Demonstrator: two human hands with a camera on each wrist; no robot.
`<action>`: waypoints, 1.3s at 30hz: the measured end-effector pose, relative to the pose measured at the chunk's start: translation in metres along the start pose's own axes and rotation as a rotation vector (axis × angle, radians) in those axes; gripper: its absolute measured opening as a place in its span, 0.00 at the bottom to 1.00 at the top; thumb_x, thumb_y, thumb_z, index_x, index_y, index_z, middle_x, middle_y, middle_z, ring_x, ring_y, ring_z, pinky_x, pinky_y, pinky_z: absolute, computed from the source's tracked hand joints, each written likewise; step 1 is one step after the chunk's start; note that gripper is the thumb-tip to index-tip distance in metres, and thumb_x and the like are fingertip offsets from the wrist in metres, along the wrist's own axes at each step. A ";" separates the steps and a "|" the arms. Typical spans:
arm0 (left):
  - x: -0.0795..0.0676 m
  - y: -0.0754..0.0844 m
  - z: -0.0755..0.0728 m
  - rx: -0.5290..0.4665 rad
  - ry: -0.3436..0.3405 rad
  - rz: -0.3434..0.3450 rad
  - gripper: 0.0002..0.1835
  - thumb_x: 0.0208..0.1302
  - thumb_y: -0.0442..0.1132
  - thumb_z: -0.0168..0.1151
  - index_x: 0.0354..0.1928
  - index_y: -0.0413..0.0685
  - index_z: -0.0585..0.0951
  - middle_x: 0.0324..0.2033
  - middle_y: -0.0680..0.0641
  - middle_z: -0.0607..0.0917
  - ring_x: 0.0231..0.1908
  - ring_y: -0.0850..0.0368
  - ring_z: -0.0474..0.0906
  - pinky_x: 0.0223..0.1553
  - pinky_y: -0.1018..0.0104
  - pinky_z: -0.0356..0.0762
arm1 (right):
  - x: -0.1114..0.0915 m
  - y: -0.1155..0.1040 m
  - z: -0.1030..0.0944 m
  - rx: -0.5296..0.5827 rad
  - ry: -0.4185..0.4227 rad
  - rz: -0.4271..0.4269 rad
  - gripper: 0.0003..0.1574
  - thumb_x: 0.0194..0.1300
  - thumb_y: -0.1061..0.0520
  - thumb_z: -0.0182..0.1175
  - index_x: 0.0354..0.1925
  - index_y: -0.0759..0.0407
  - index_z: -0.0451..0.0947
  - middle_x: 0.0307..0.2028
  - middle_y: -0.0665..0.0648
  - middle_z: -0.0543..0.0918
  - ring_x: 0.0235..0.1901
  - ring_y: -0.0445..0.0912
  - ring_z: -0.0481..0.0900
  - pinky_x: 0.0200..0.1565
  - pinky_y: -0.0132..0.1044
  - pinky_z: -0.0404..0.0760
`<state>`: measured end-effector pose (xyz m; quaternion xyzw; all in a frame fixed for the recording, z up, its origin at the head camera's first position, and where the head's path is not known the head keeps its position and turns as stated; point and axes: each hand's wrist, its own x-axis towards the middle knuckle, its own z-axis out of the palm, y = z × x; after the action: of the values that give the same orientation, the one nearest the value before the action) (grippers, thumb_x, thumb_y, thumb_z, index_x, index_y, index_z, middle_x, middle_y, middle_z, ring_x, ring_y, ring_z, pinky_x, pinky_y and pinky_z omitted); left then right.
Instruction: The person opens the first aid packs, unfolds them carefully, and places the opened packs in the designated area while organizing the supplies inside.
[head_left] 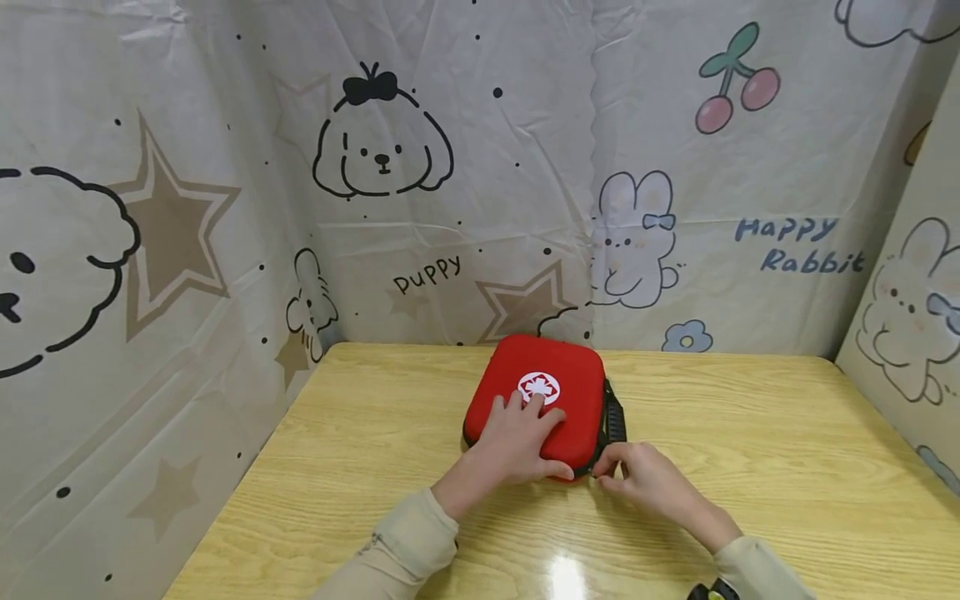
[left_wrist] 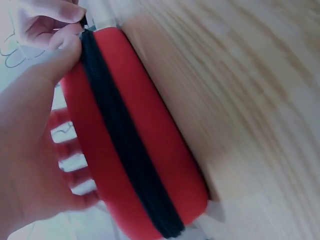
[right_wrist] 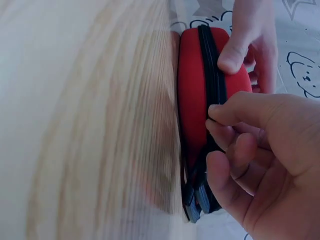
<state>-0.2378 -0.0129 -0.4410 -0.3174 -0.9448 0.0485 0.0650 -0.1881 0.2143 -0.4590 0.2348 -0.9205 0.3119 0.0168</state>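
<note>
A printed cloth [head_left: 510,150] hangs behind the wooden worktop [head_left: 360,433]. Near the worktop's far edge, a little left of that edge's middle, lies a red case [head_left: 577,358], set slightly askew, with a black zip [left_wrist: 125,130] along its near side. The left hand [head_left: 516,442] rests on its lid, fingers spread (the thumb lies at the near rim). The right hand [head_left: 648,479], at the case's near right corner, pinches a zip pull [left_wrist: 84,20]. A black handle [head_left: 615,417] hangs on the right side; a white round emblem [head_left: 539,385] marks the lid (fingertips partly cover it).
</note>
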 end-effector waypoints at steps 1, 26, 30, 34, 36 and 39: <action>0.000 -0.004 0.001 -0.027 0.000 0.023 0.41 0.53 0.79 0.55 0.66 0.69 0.70 0.59 0.51 0.74 0.60 0.49 0.67 0.56 0.50 0.68 | 0.000 0.001 0.000 -0.009 0.005 0.009 0.06 0.57 0.62 0.69 0.30 0.51 0.84 0.26 0.41 0.81 0.24 0.30 0.68 0.27 0.27 0.72; 0.001 -0.044 0.016 -0.157 0.052 0.059 0.40 0.55 0.79 0.51 0.65 0.69 0.72 0.61 0.56 0.71 0.60 0.53 0.64 0.65 0.50 0.58 | -0.005 0.023 -0.012 -0.014 0.079 0.171 0.05 0.55 0.64 0.65 0.33 0.57 0.83 0.28 0.48 0.83 0.22 0.34 0.70 0.25 0.28 0.71; 0.002 -0.041 0.016 -0.147 0.045 0.038 0.41 0.55 0.80 0.51 0.66 0.69 0.71 0.61 0.56 0.71 0.59 0.53 0.64 0.65 0.50 0.58 | -0.006 0.021 -0.013 -0.007 0.071 0.152 0.04 0.55 0.63 0.65 0.32 0.57 0.83 0.27 0.47 0.82 0.22 0.33 0.69 0.25 0.28 0.70; 0.003 -0.037 0.016 -0.137 0.031 0.023 0.42 0.55 0.80 0.50 0.67 0.68 0.70 0.61 0.56 0.71 0.59 0.53 0.64 0.65 0.48 0.57 | -0.006 0.020 -0.013 -0.014 0.070 0.134 0.04 0.55 0.64 0.65 0.31 0.55 0.82 0.26 0.46 0.81 0.21 0.32 0.68 0.25 0.27 0.70; 0.003 -0.035 0.016 -0.132 0.025 0.018 0.42 0.56 0.80 0.50 0.67 0.68 0.70 0.61 0.55 0.71 0.60 0.52 0.64 0.65 0.47 0.57 | -0.006 0.020 -0.013 -0.024 0.070 0.110 0.05 0.54 0.64 0.65 0.30 0.54 0.82 0.25 0.45 0.80 0.22 0.32 0.68 0.26 0.27 0.70; 0.003 -0.032 0.015 -0.111 0.022 0.005 0.43 0.56 0.80 0.49 0.68 0.68 0.70 0.62 0.54 0.71 0.60 0.51 0.64 0.65 0.46 0.57 | -0.006 0.019 -0.012 -0.023 0.066 0.071 0.05 0.54 0.64 0.66 0.29 0.55 0.83 0.25 0.44 0.81 0.22 0.31 0.68 0.26 0.27 0.70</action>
<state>-0.2617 -0.0372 -0.4515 -0.3232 -0.9445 -0.0072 0.0574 -0.1930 0.2374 -0.4611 0.1914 -0.9307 0.3093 0.0390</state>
